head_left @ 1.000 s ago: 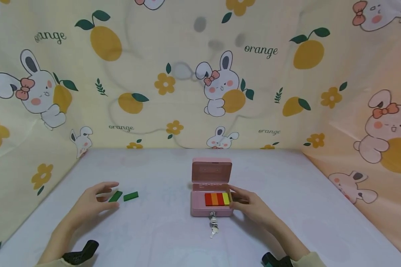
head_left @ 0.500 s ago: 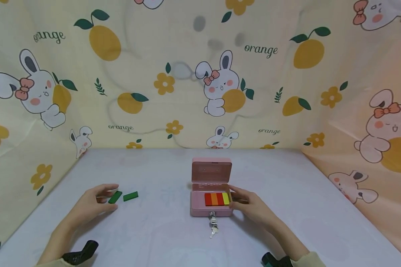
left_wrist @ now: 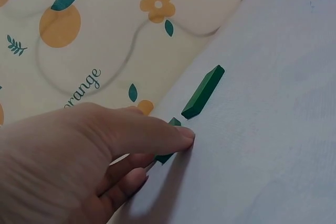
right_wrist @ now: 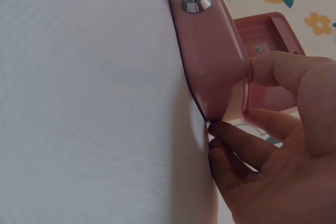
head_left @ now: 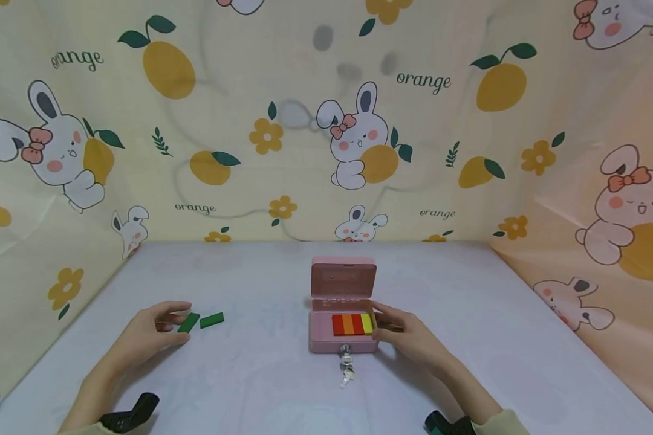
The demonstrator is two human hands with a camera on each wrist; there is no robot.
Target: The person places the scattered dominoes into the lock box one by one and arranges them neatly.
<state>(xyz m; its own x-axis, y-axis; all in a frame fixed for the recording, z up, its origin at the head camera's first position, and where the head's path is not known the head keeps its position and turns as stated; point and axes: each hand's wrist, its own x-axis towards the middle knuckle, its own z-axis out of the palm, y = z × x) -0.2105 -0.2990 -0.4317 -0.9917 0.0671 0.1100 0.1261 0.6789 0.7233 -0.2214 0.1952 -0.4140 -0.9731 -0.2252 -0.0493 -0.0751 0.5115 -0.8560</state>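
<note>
In the head view a green block (head_left: 188, 322) lies at my left hand (head_left: 149, 329), with the thumb on its near side and the fingers behind it. My left thumb overlaps this block (left_wrist: 169, 153) in the left wrist view. A second green block (left_wrist: 203, 92) rests close beside it. At centre right stands a pink cash box (head_left: 321, 345), lid raised. My right hand (head_left: 410, 338) holds its right side, with thumb (right_wrist: 265, 72) at the rim and the other fingers against the side wall. Red, orange and yellow blocks (head_left: 352, 324) sit in a row inside the box.
Keys (head_left: 347, 370) hang from the lock on the box's front. The white tabletop (head_left: 266, 374) meets a patterned cloth (head_left: 239, 121) at the back and both sides. A black wrist strap (head_left: 132, 414) sits on each forearm.
The nearer green block has shifted slightly right toward the other one, and my left thumb has drawn in a little. My right hand and the box stay put.
</note>
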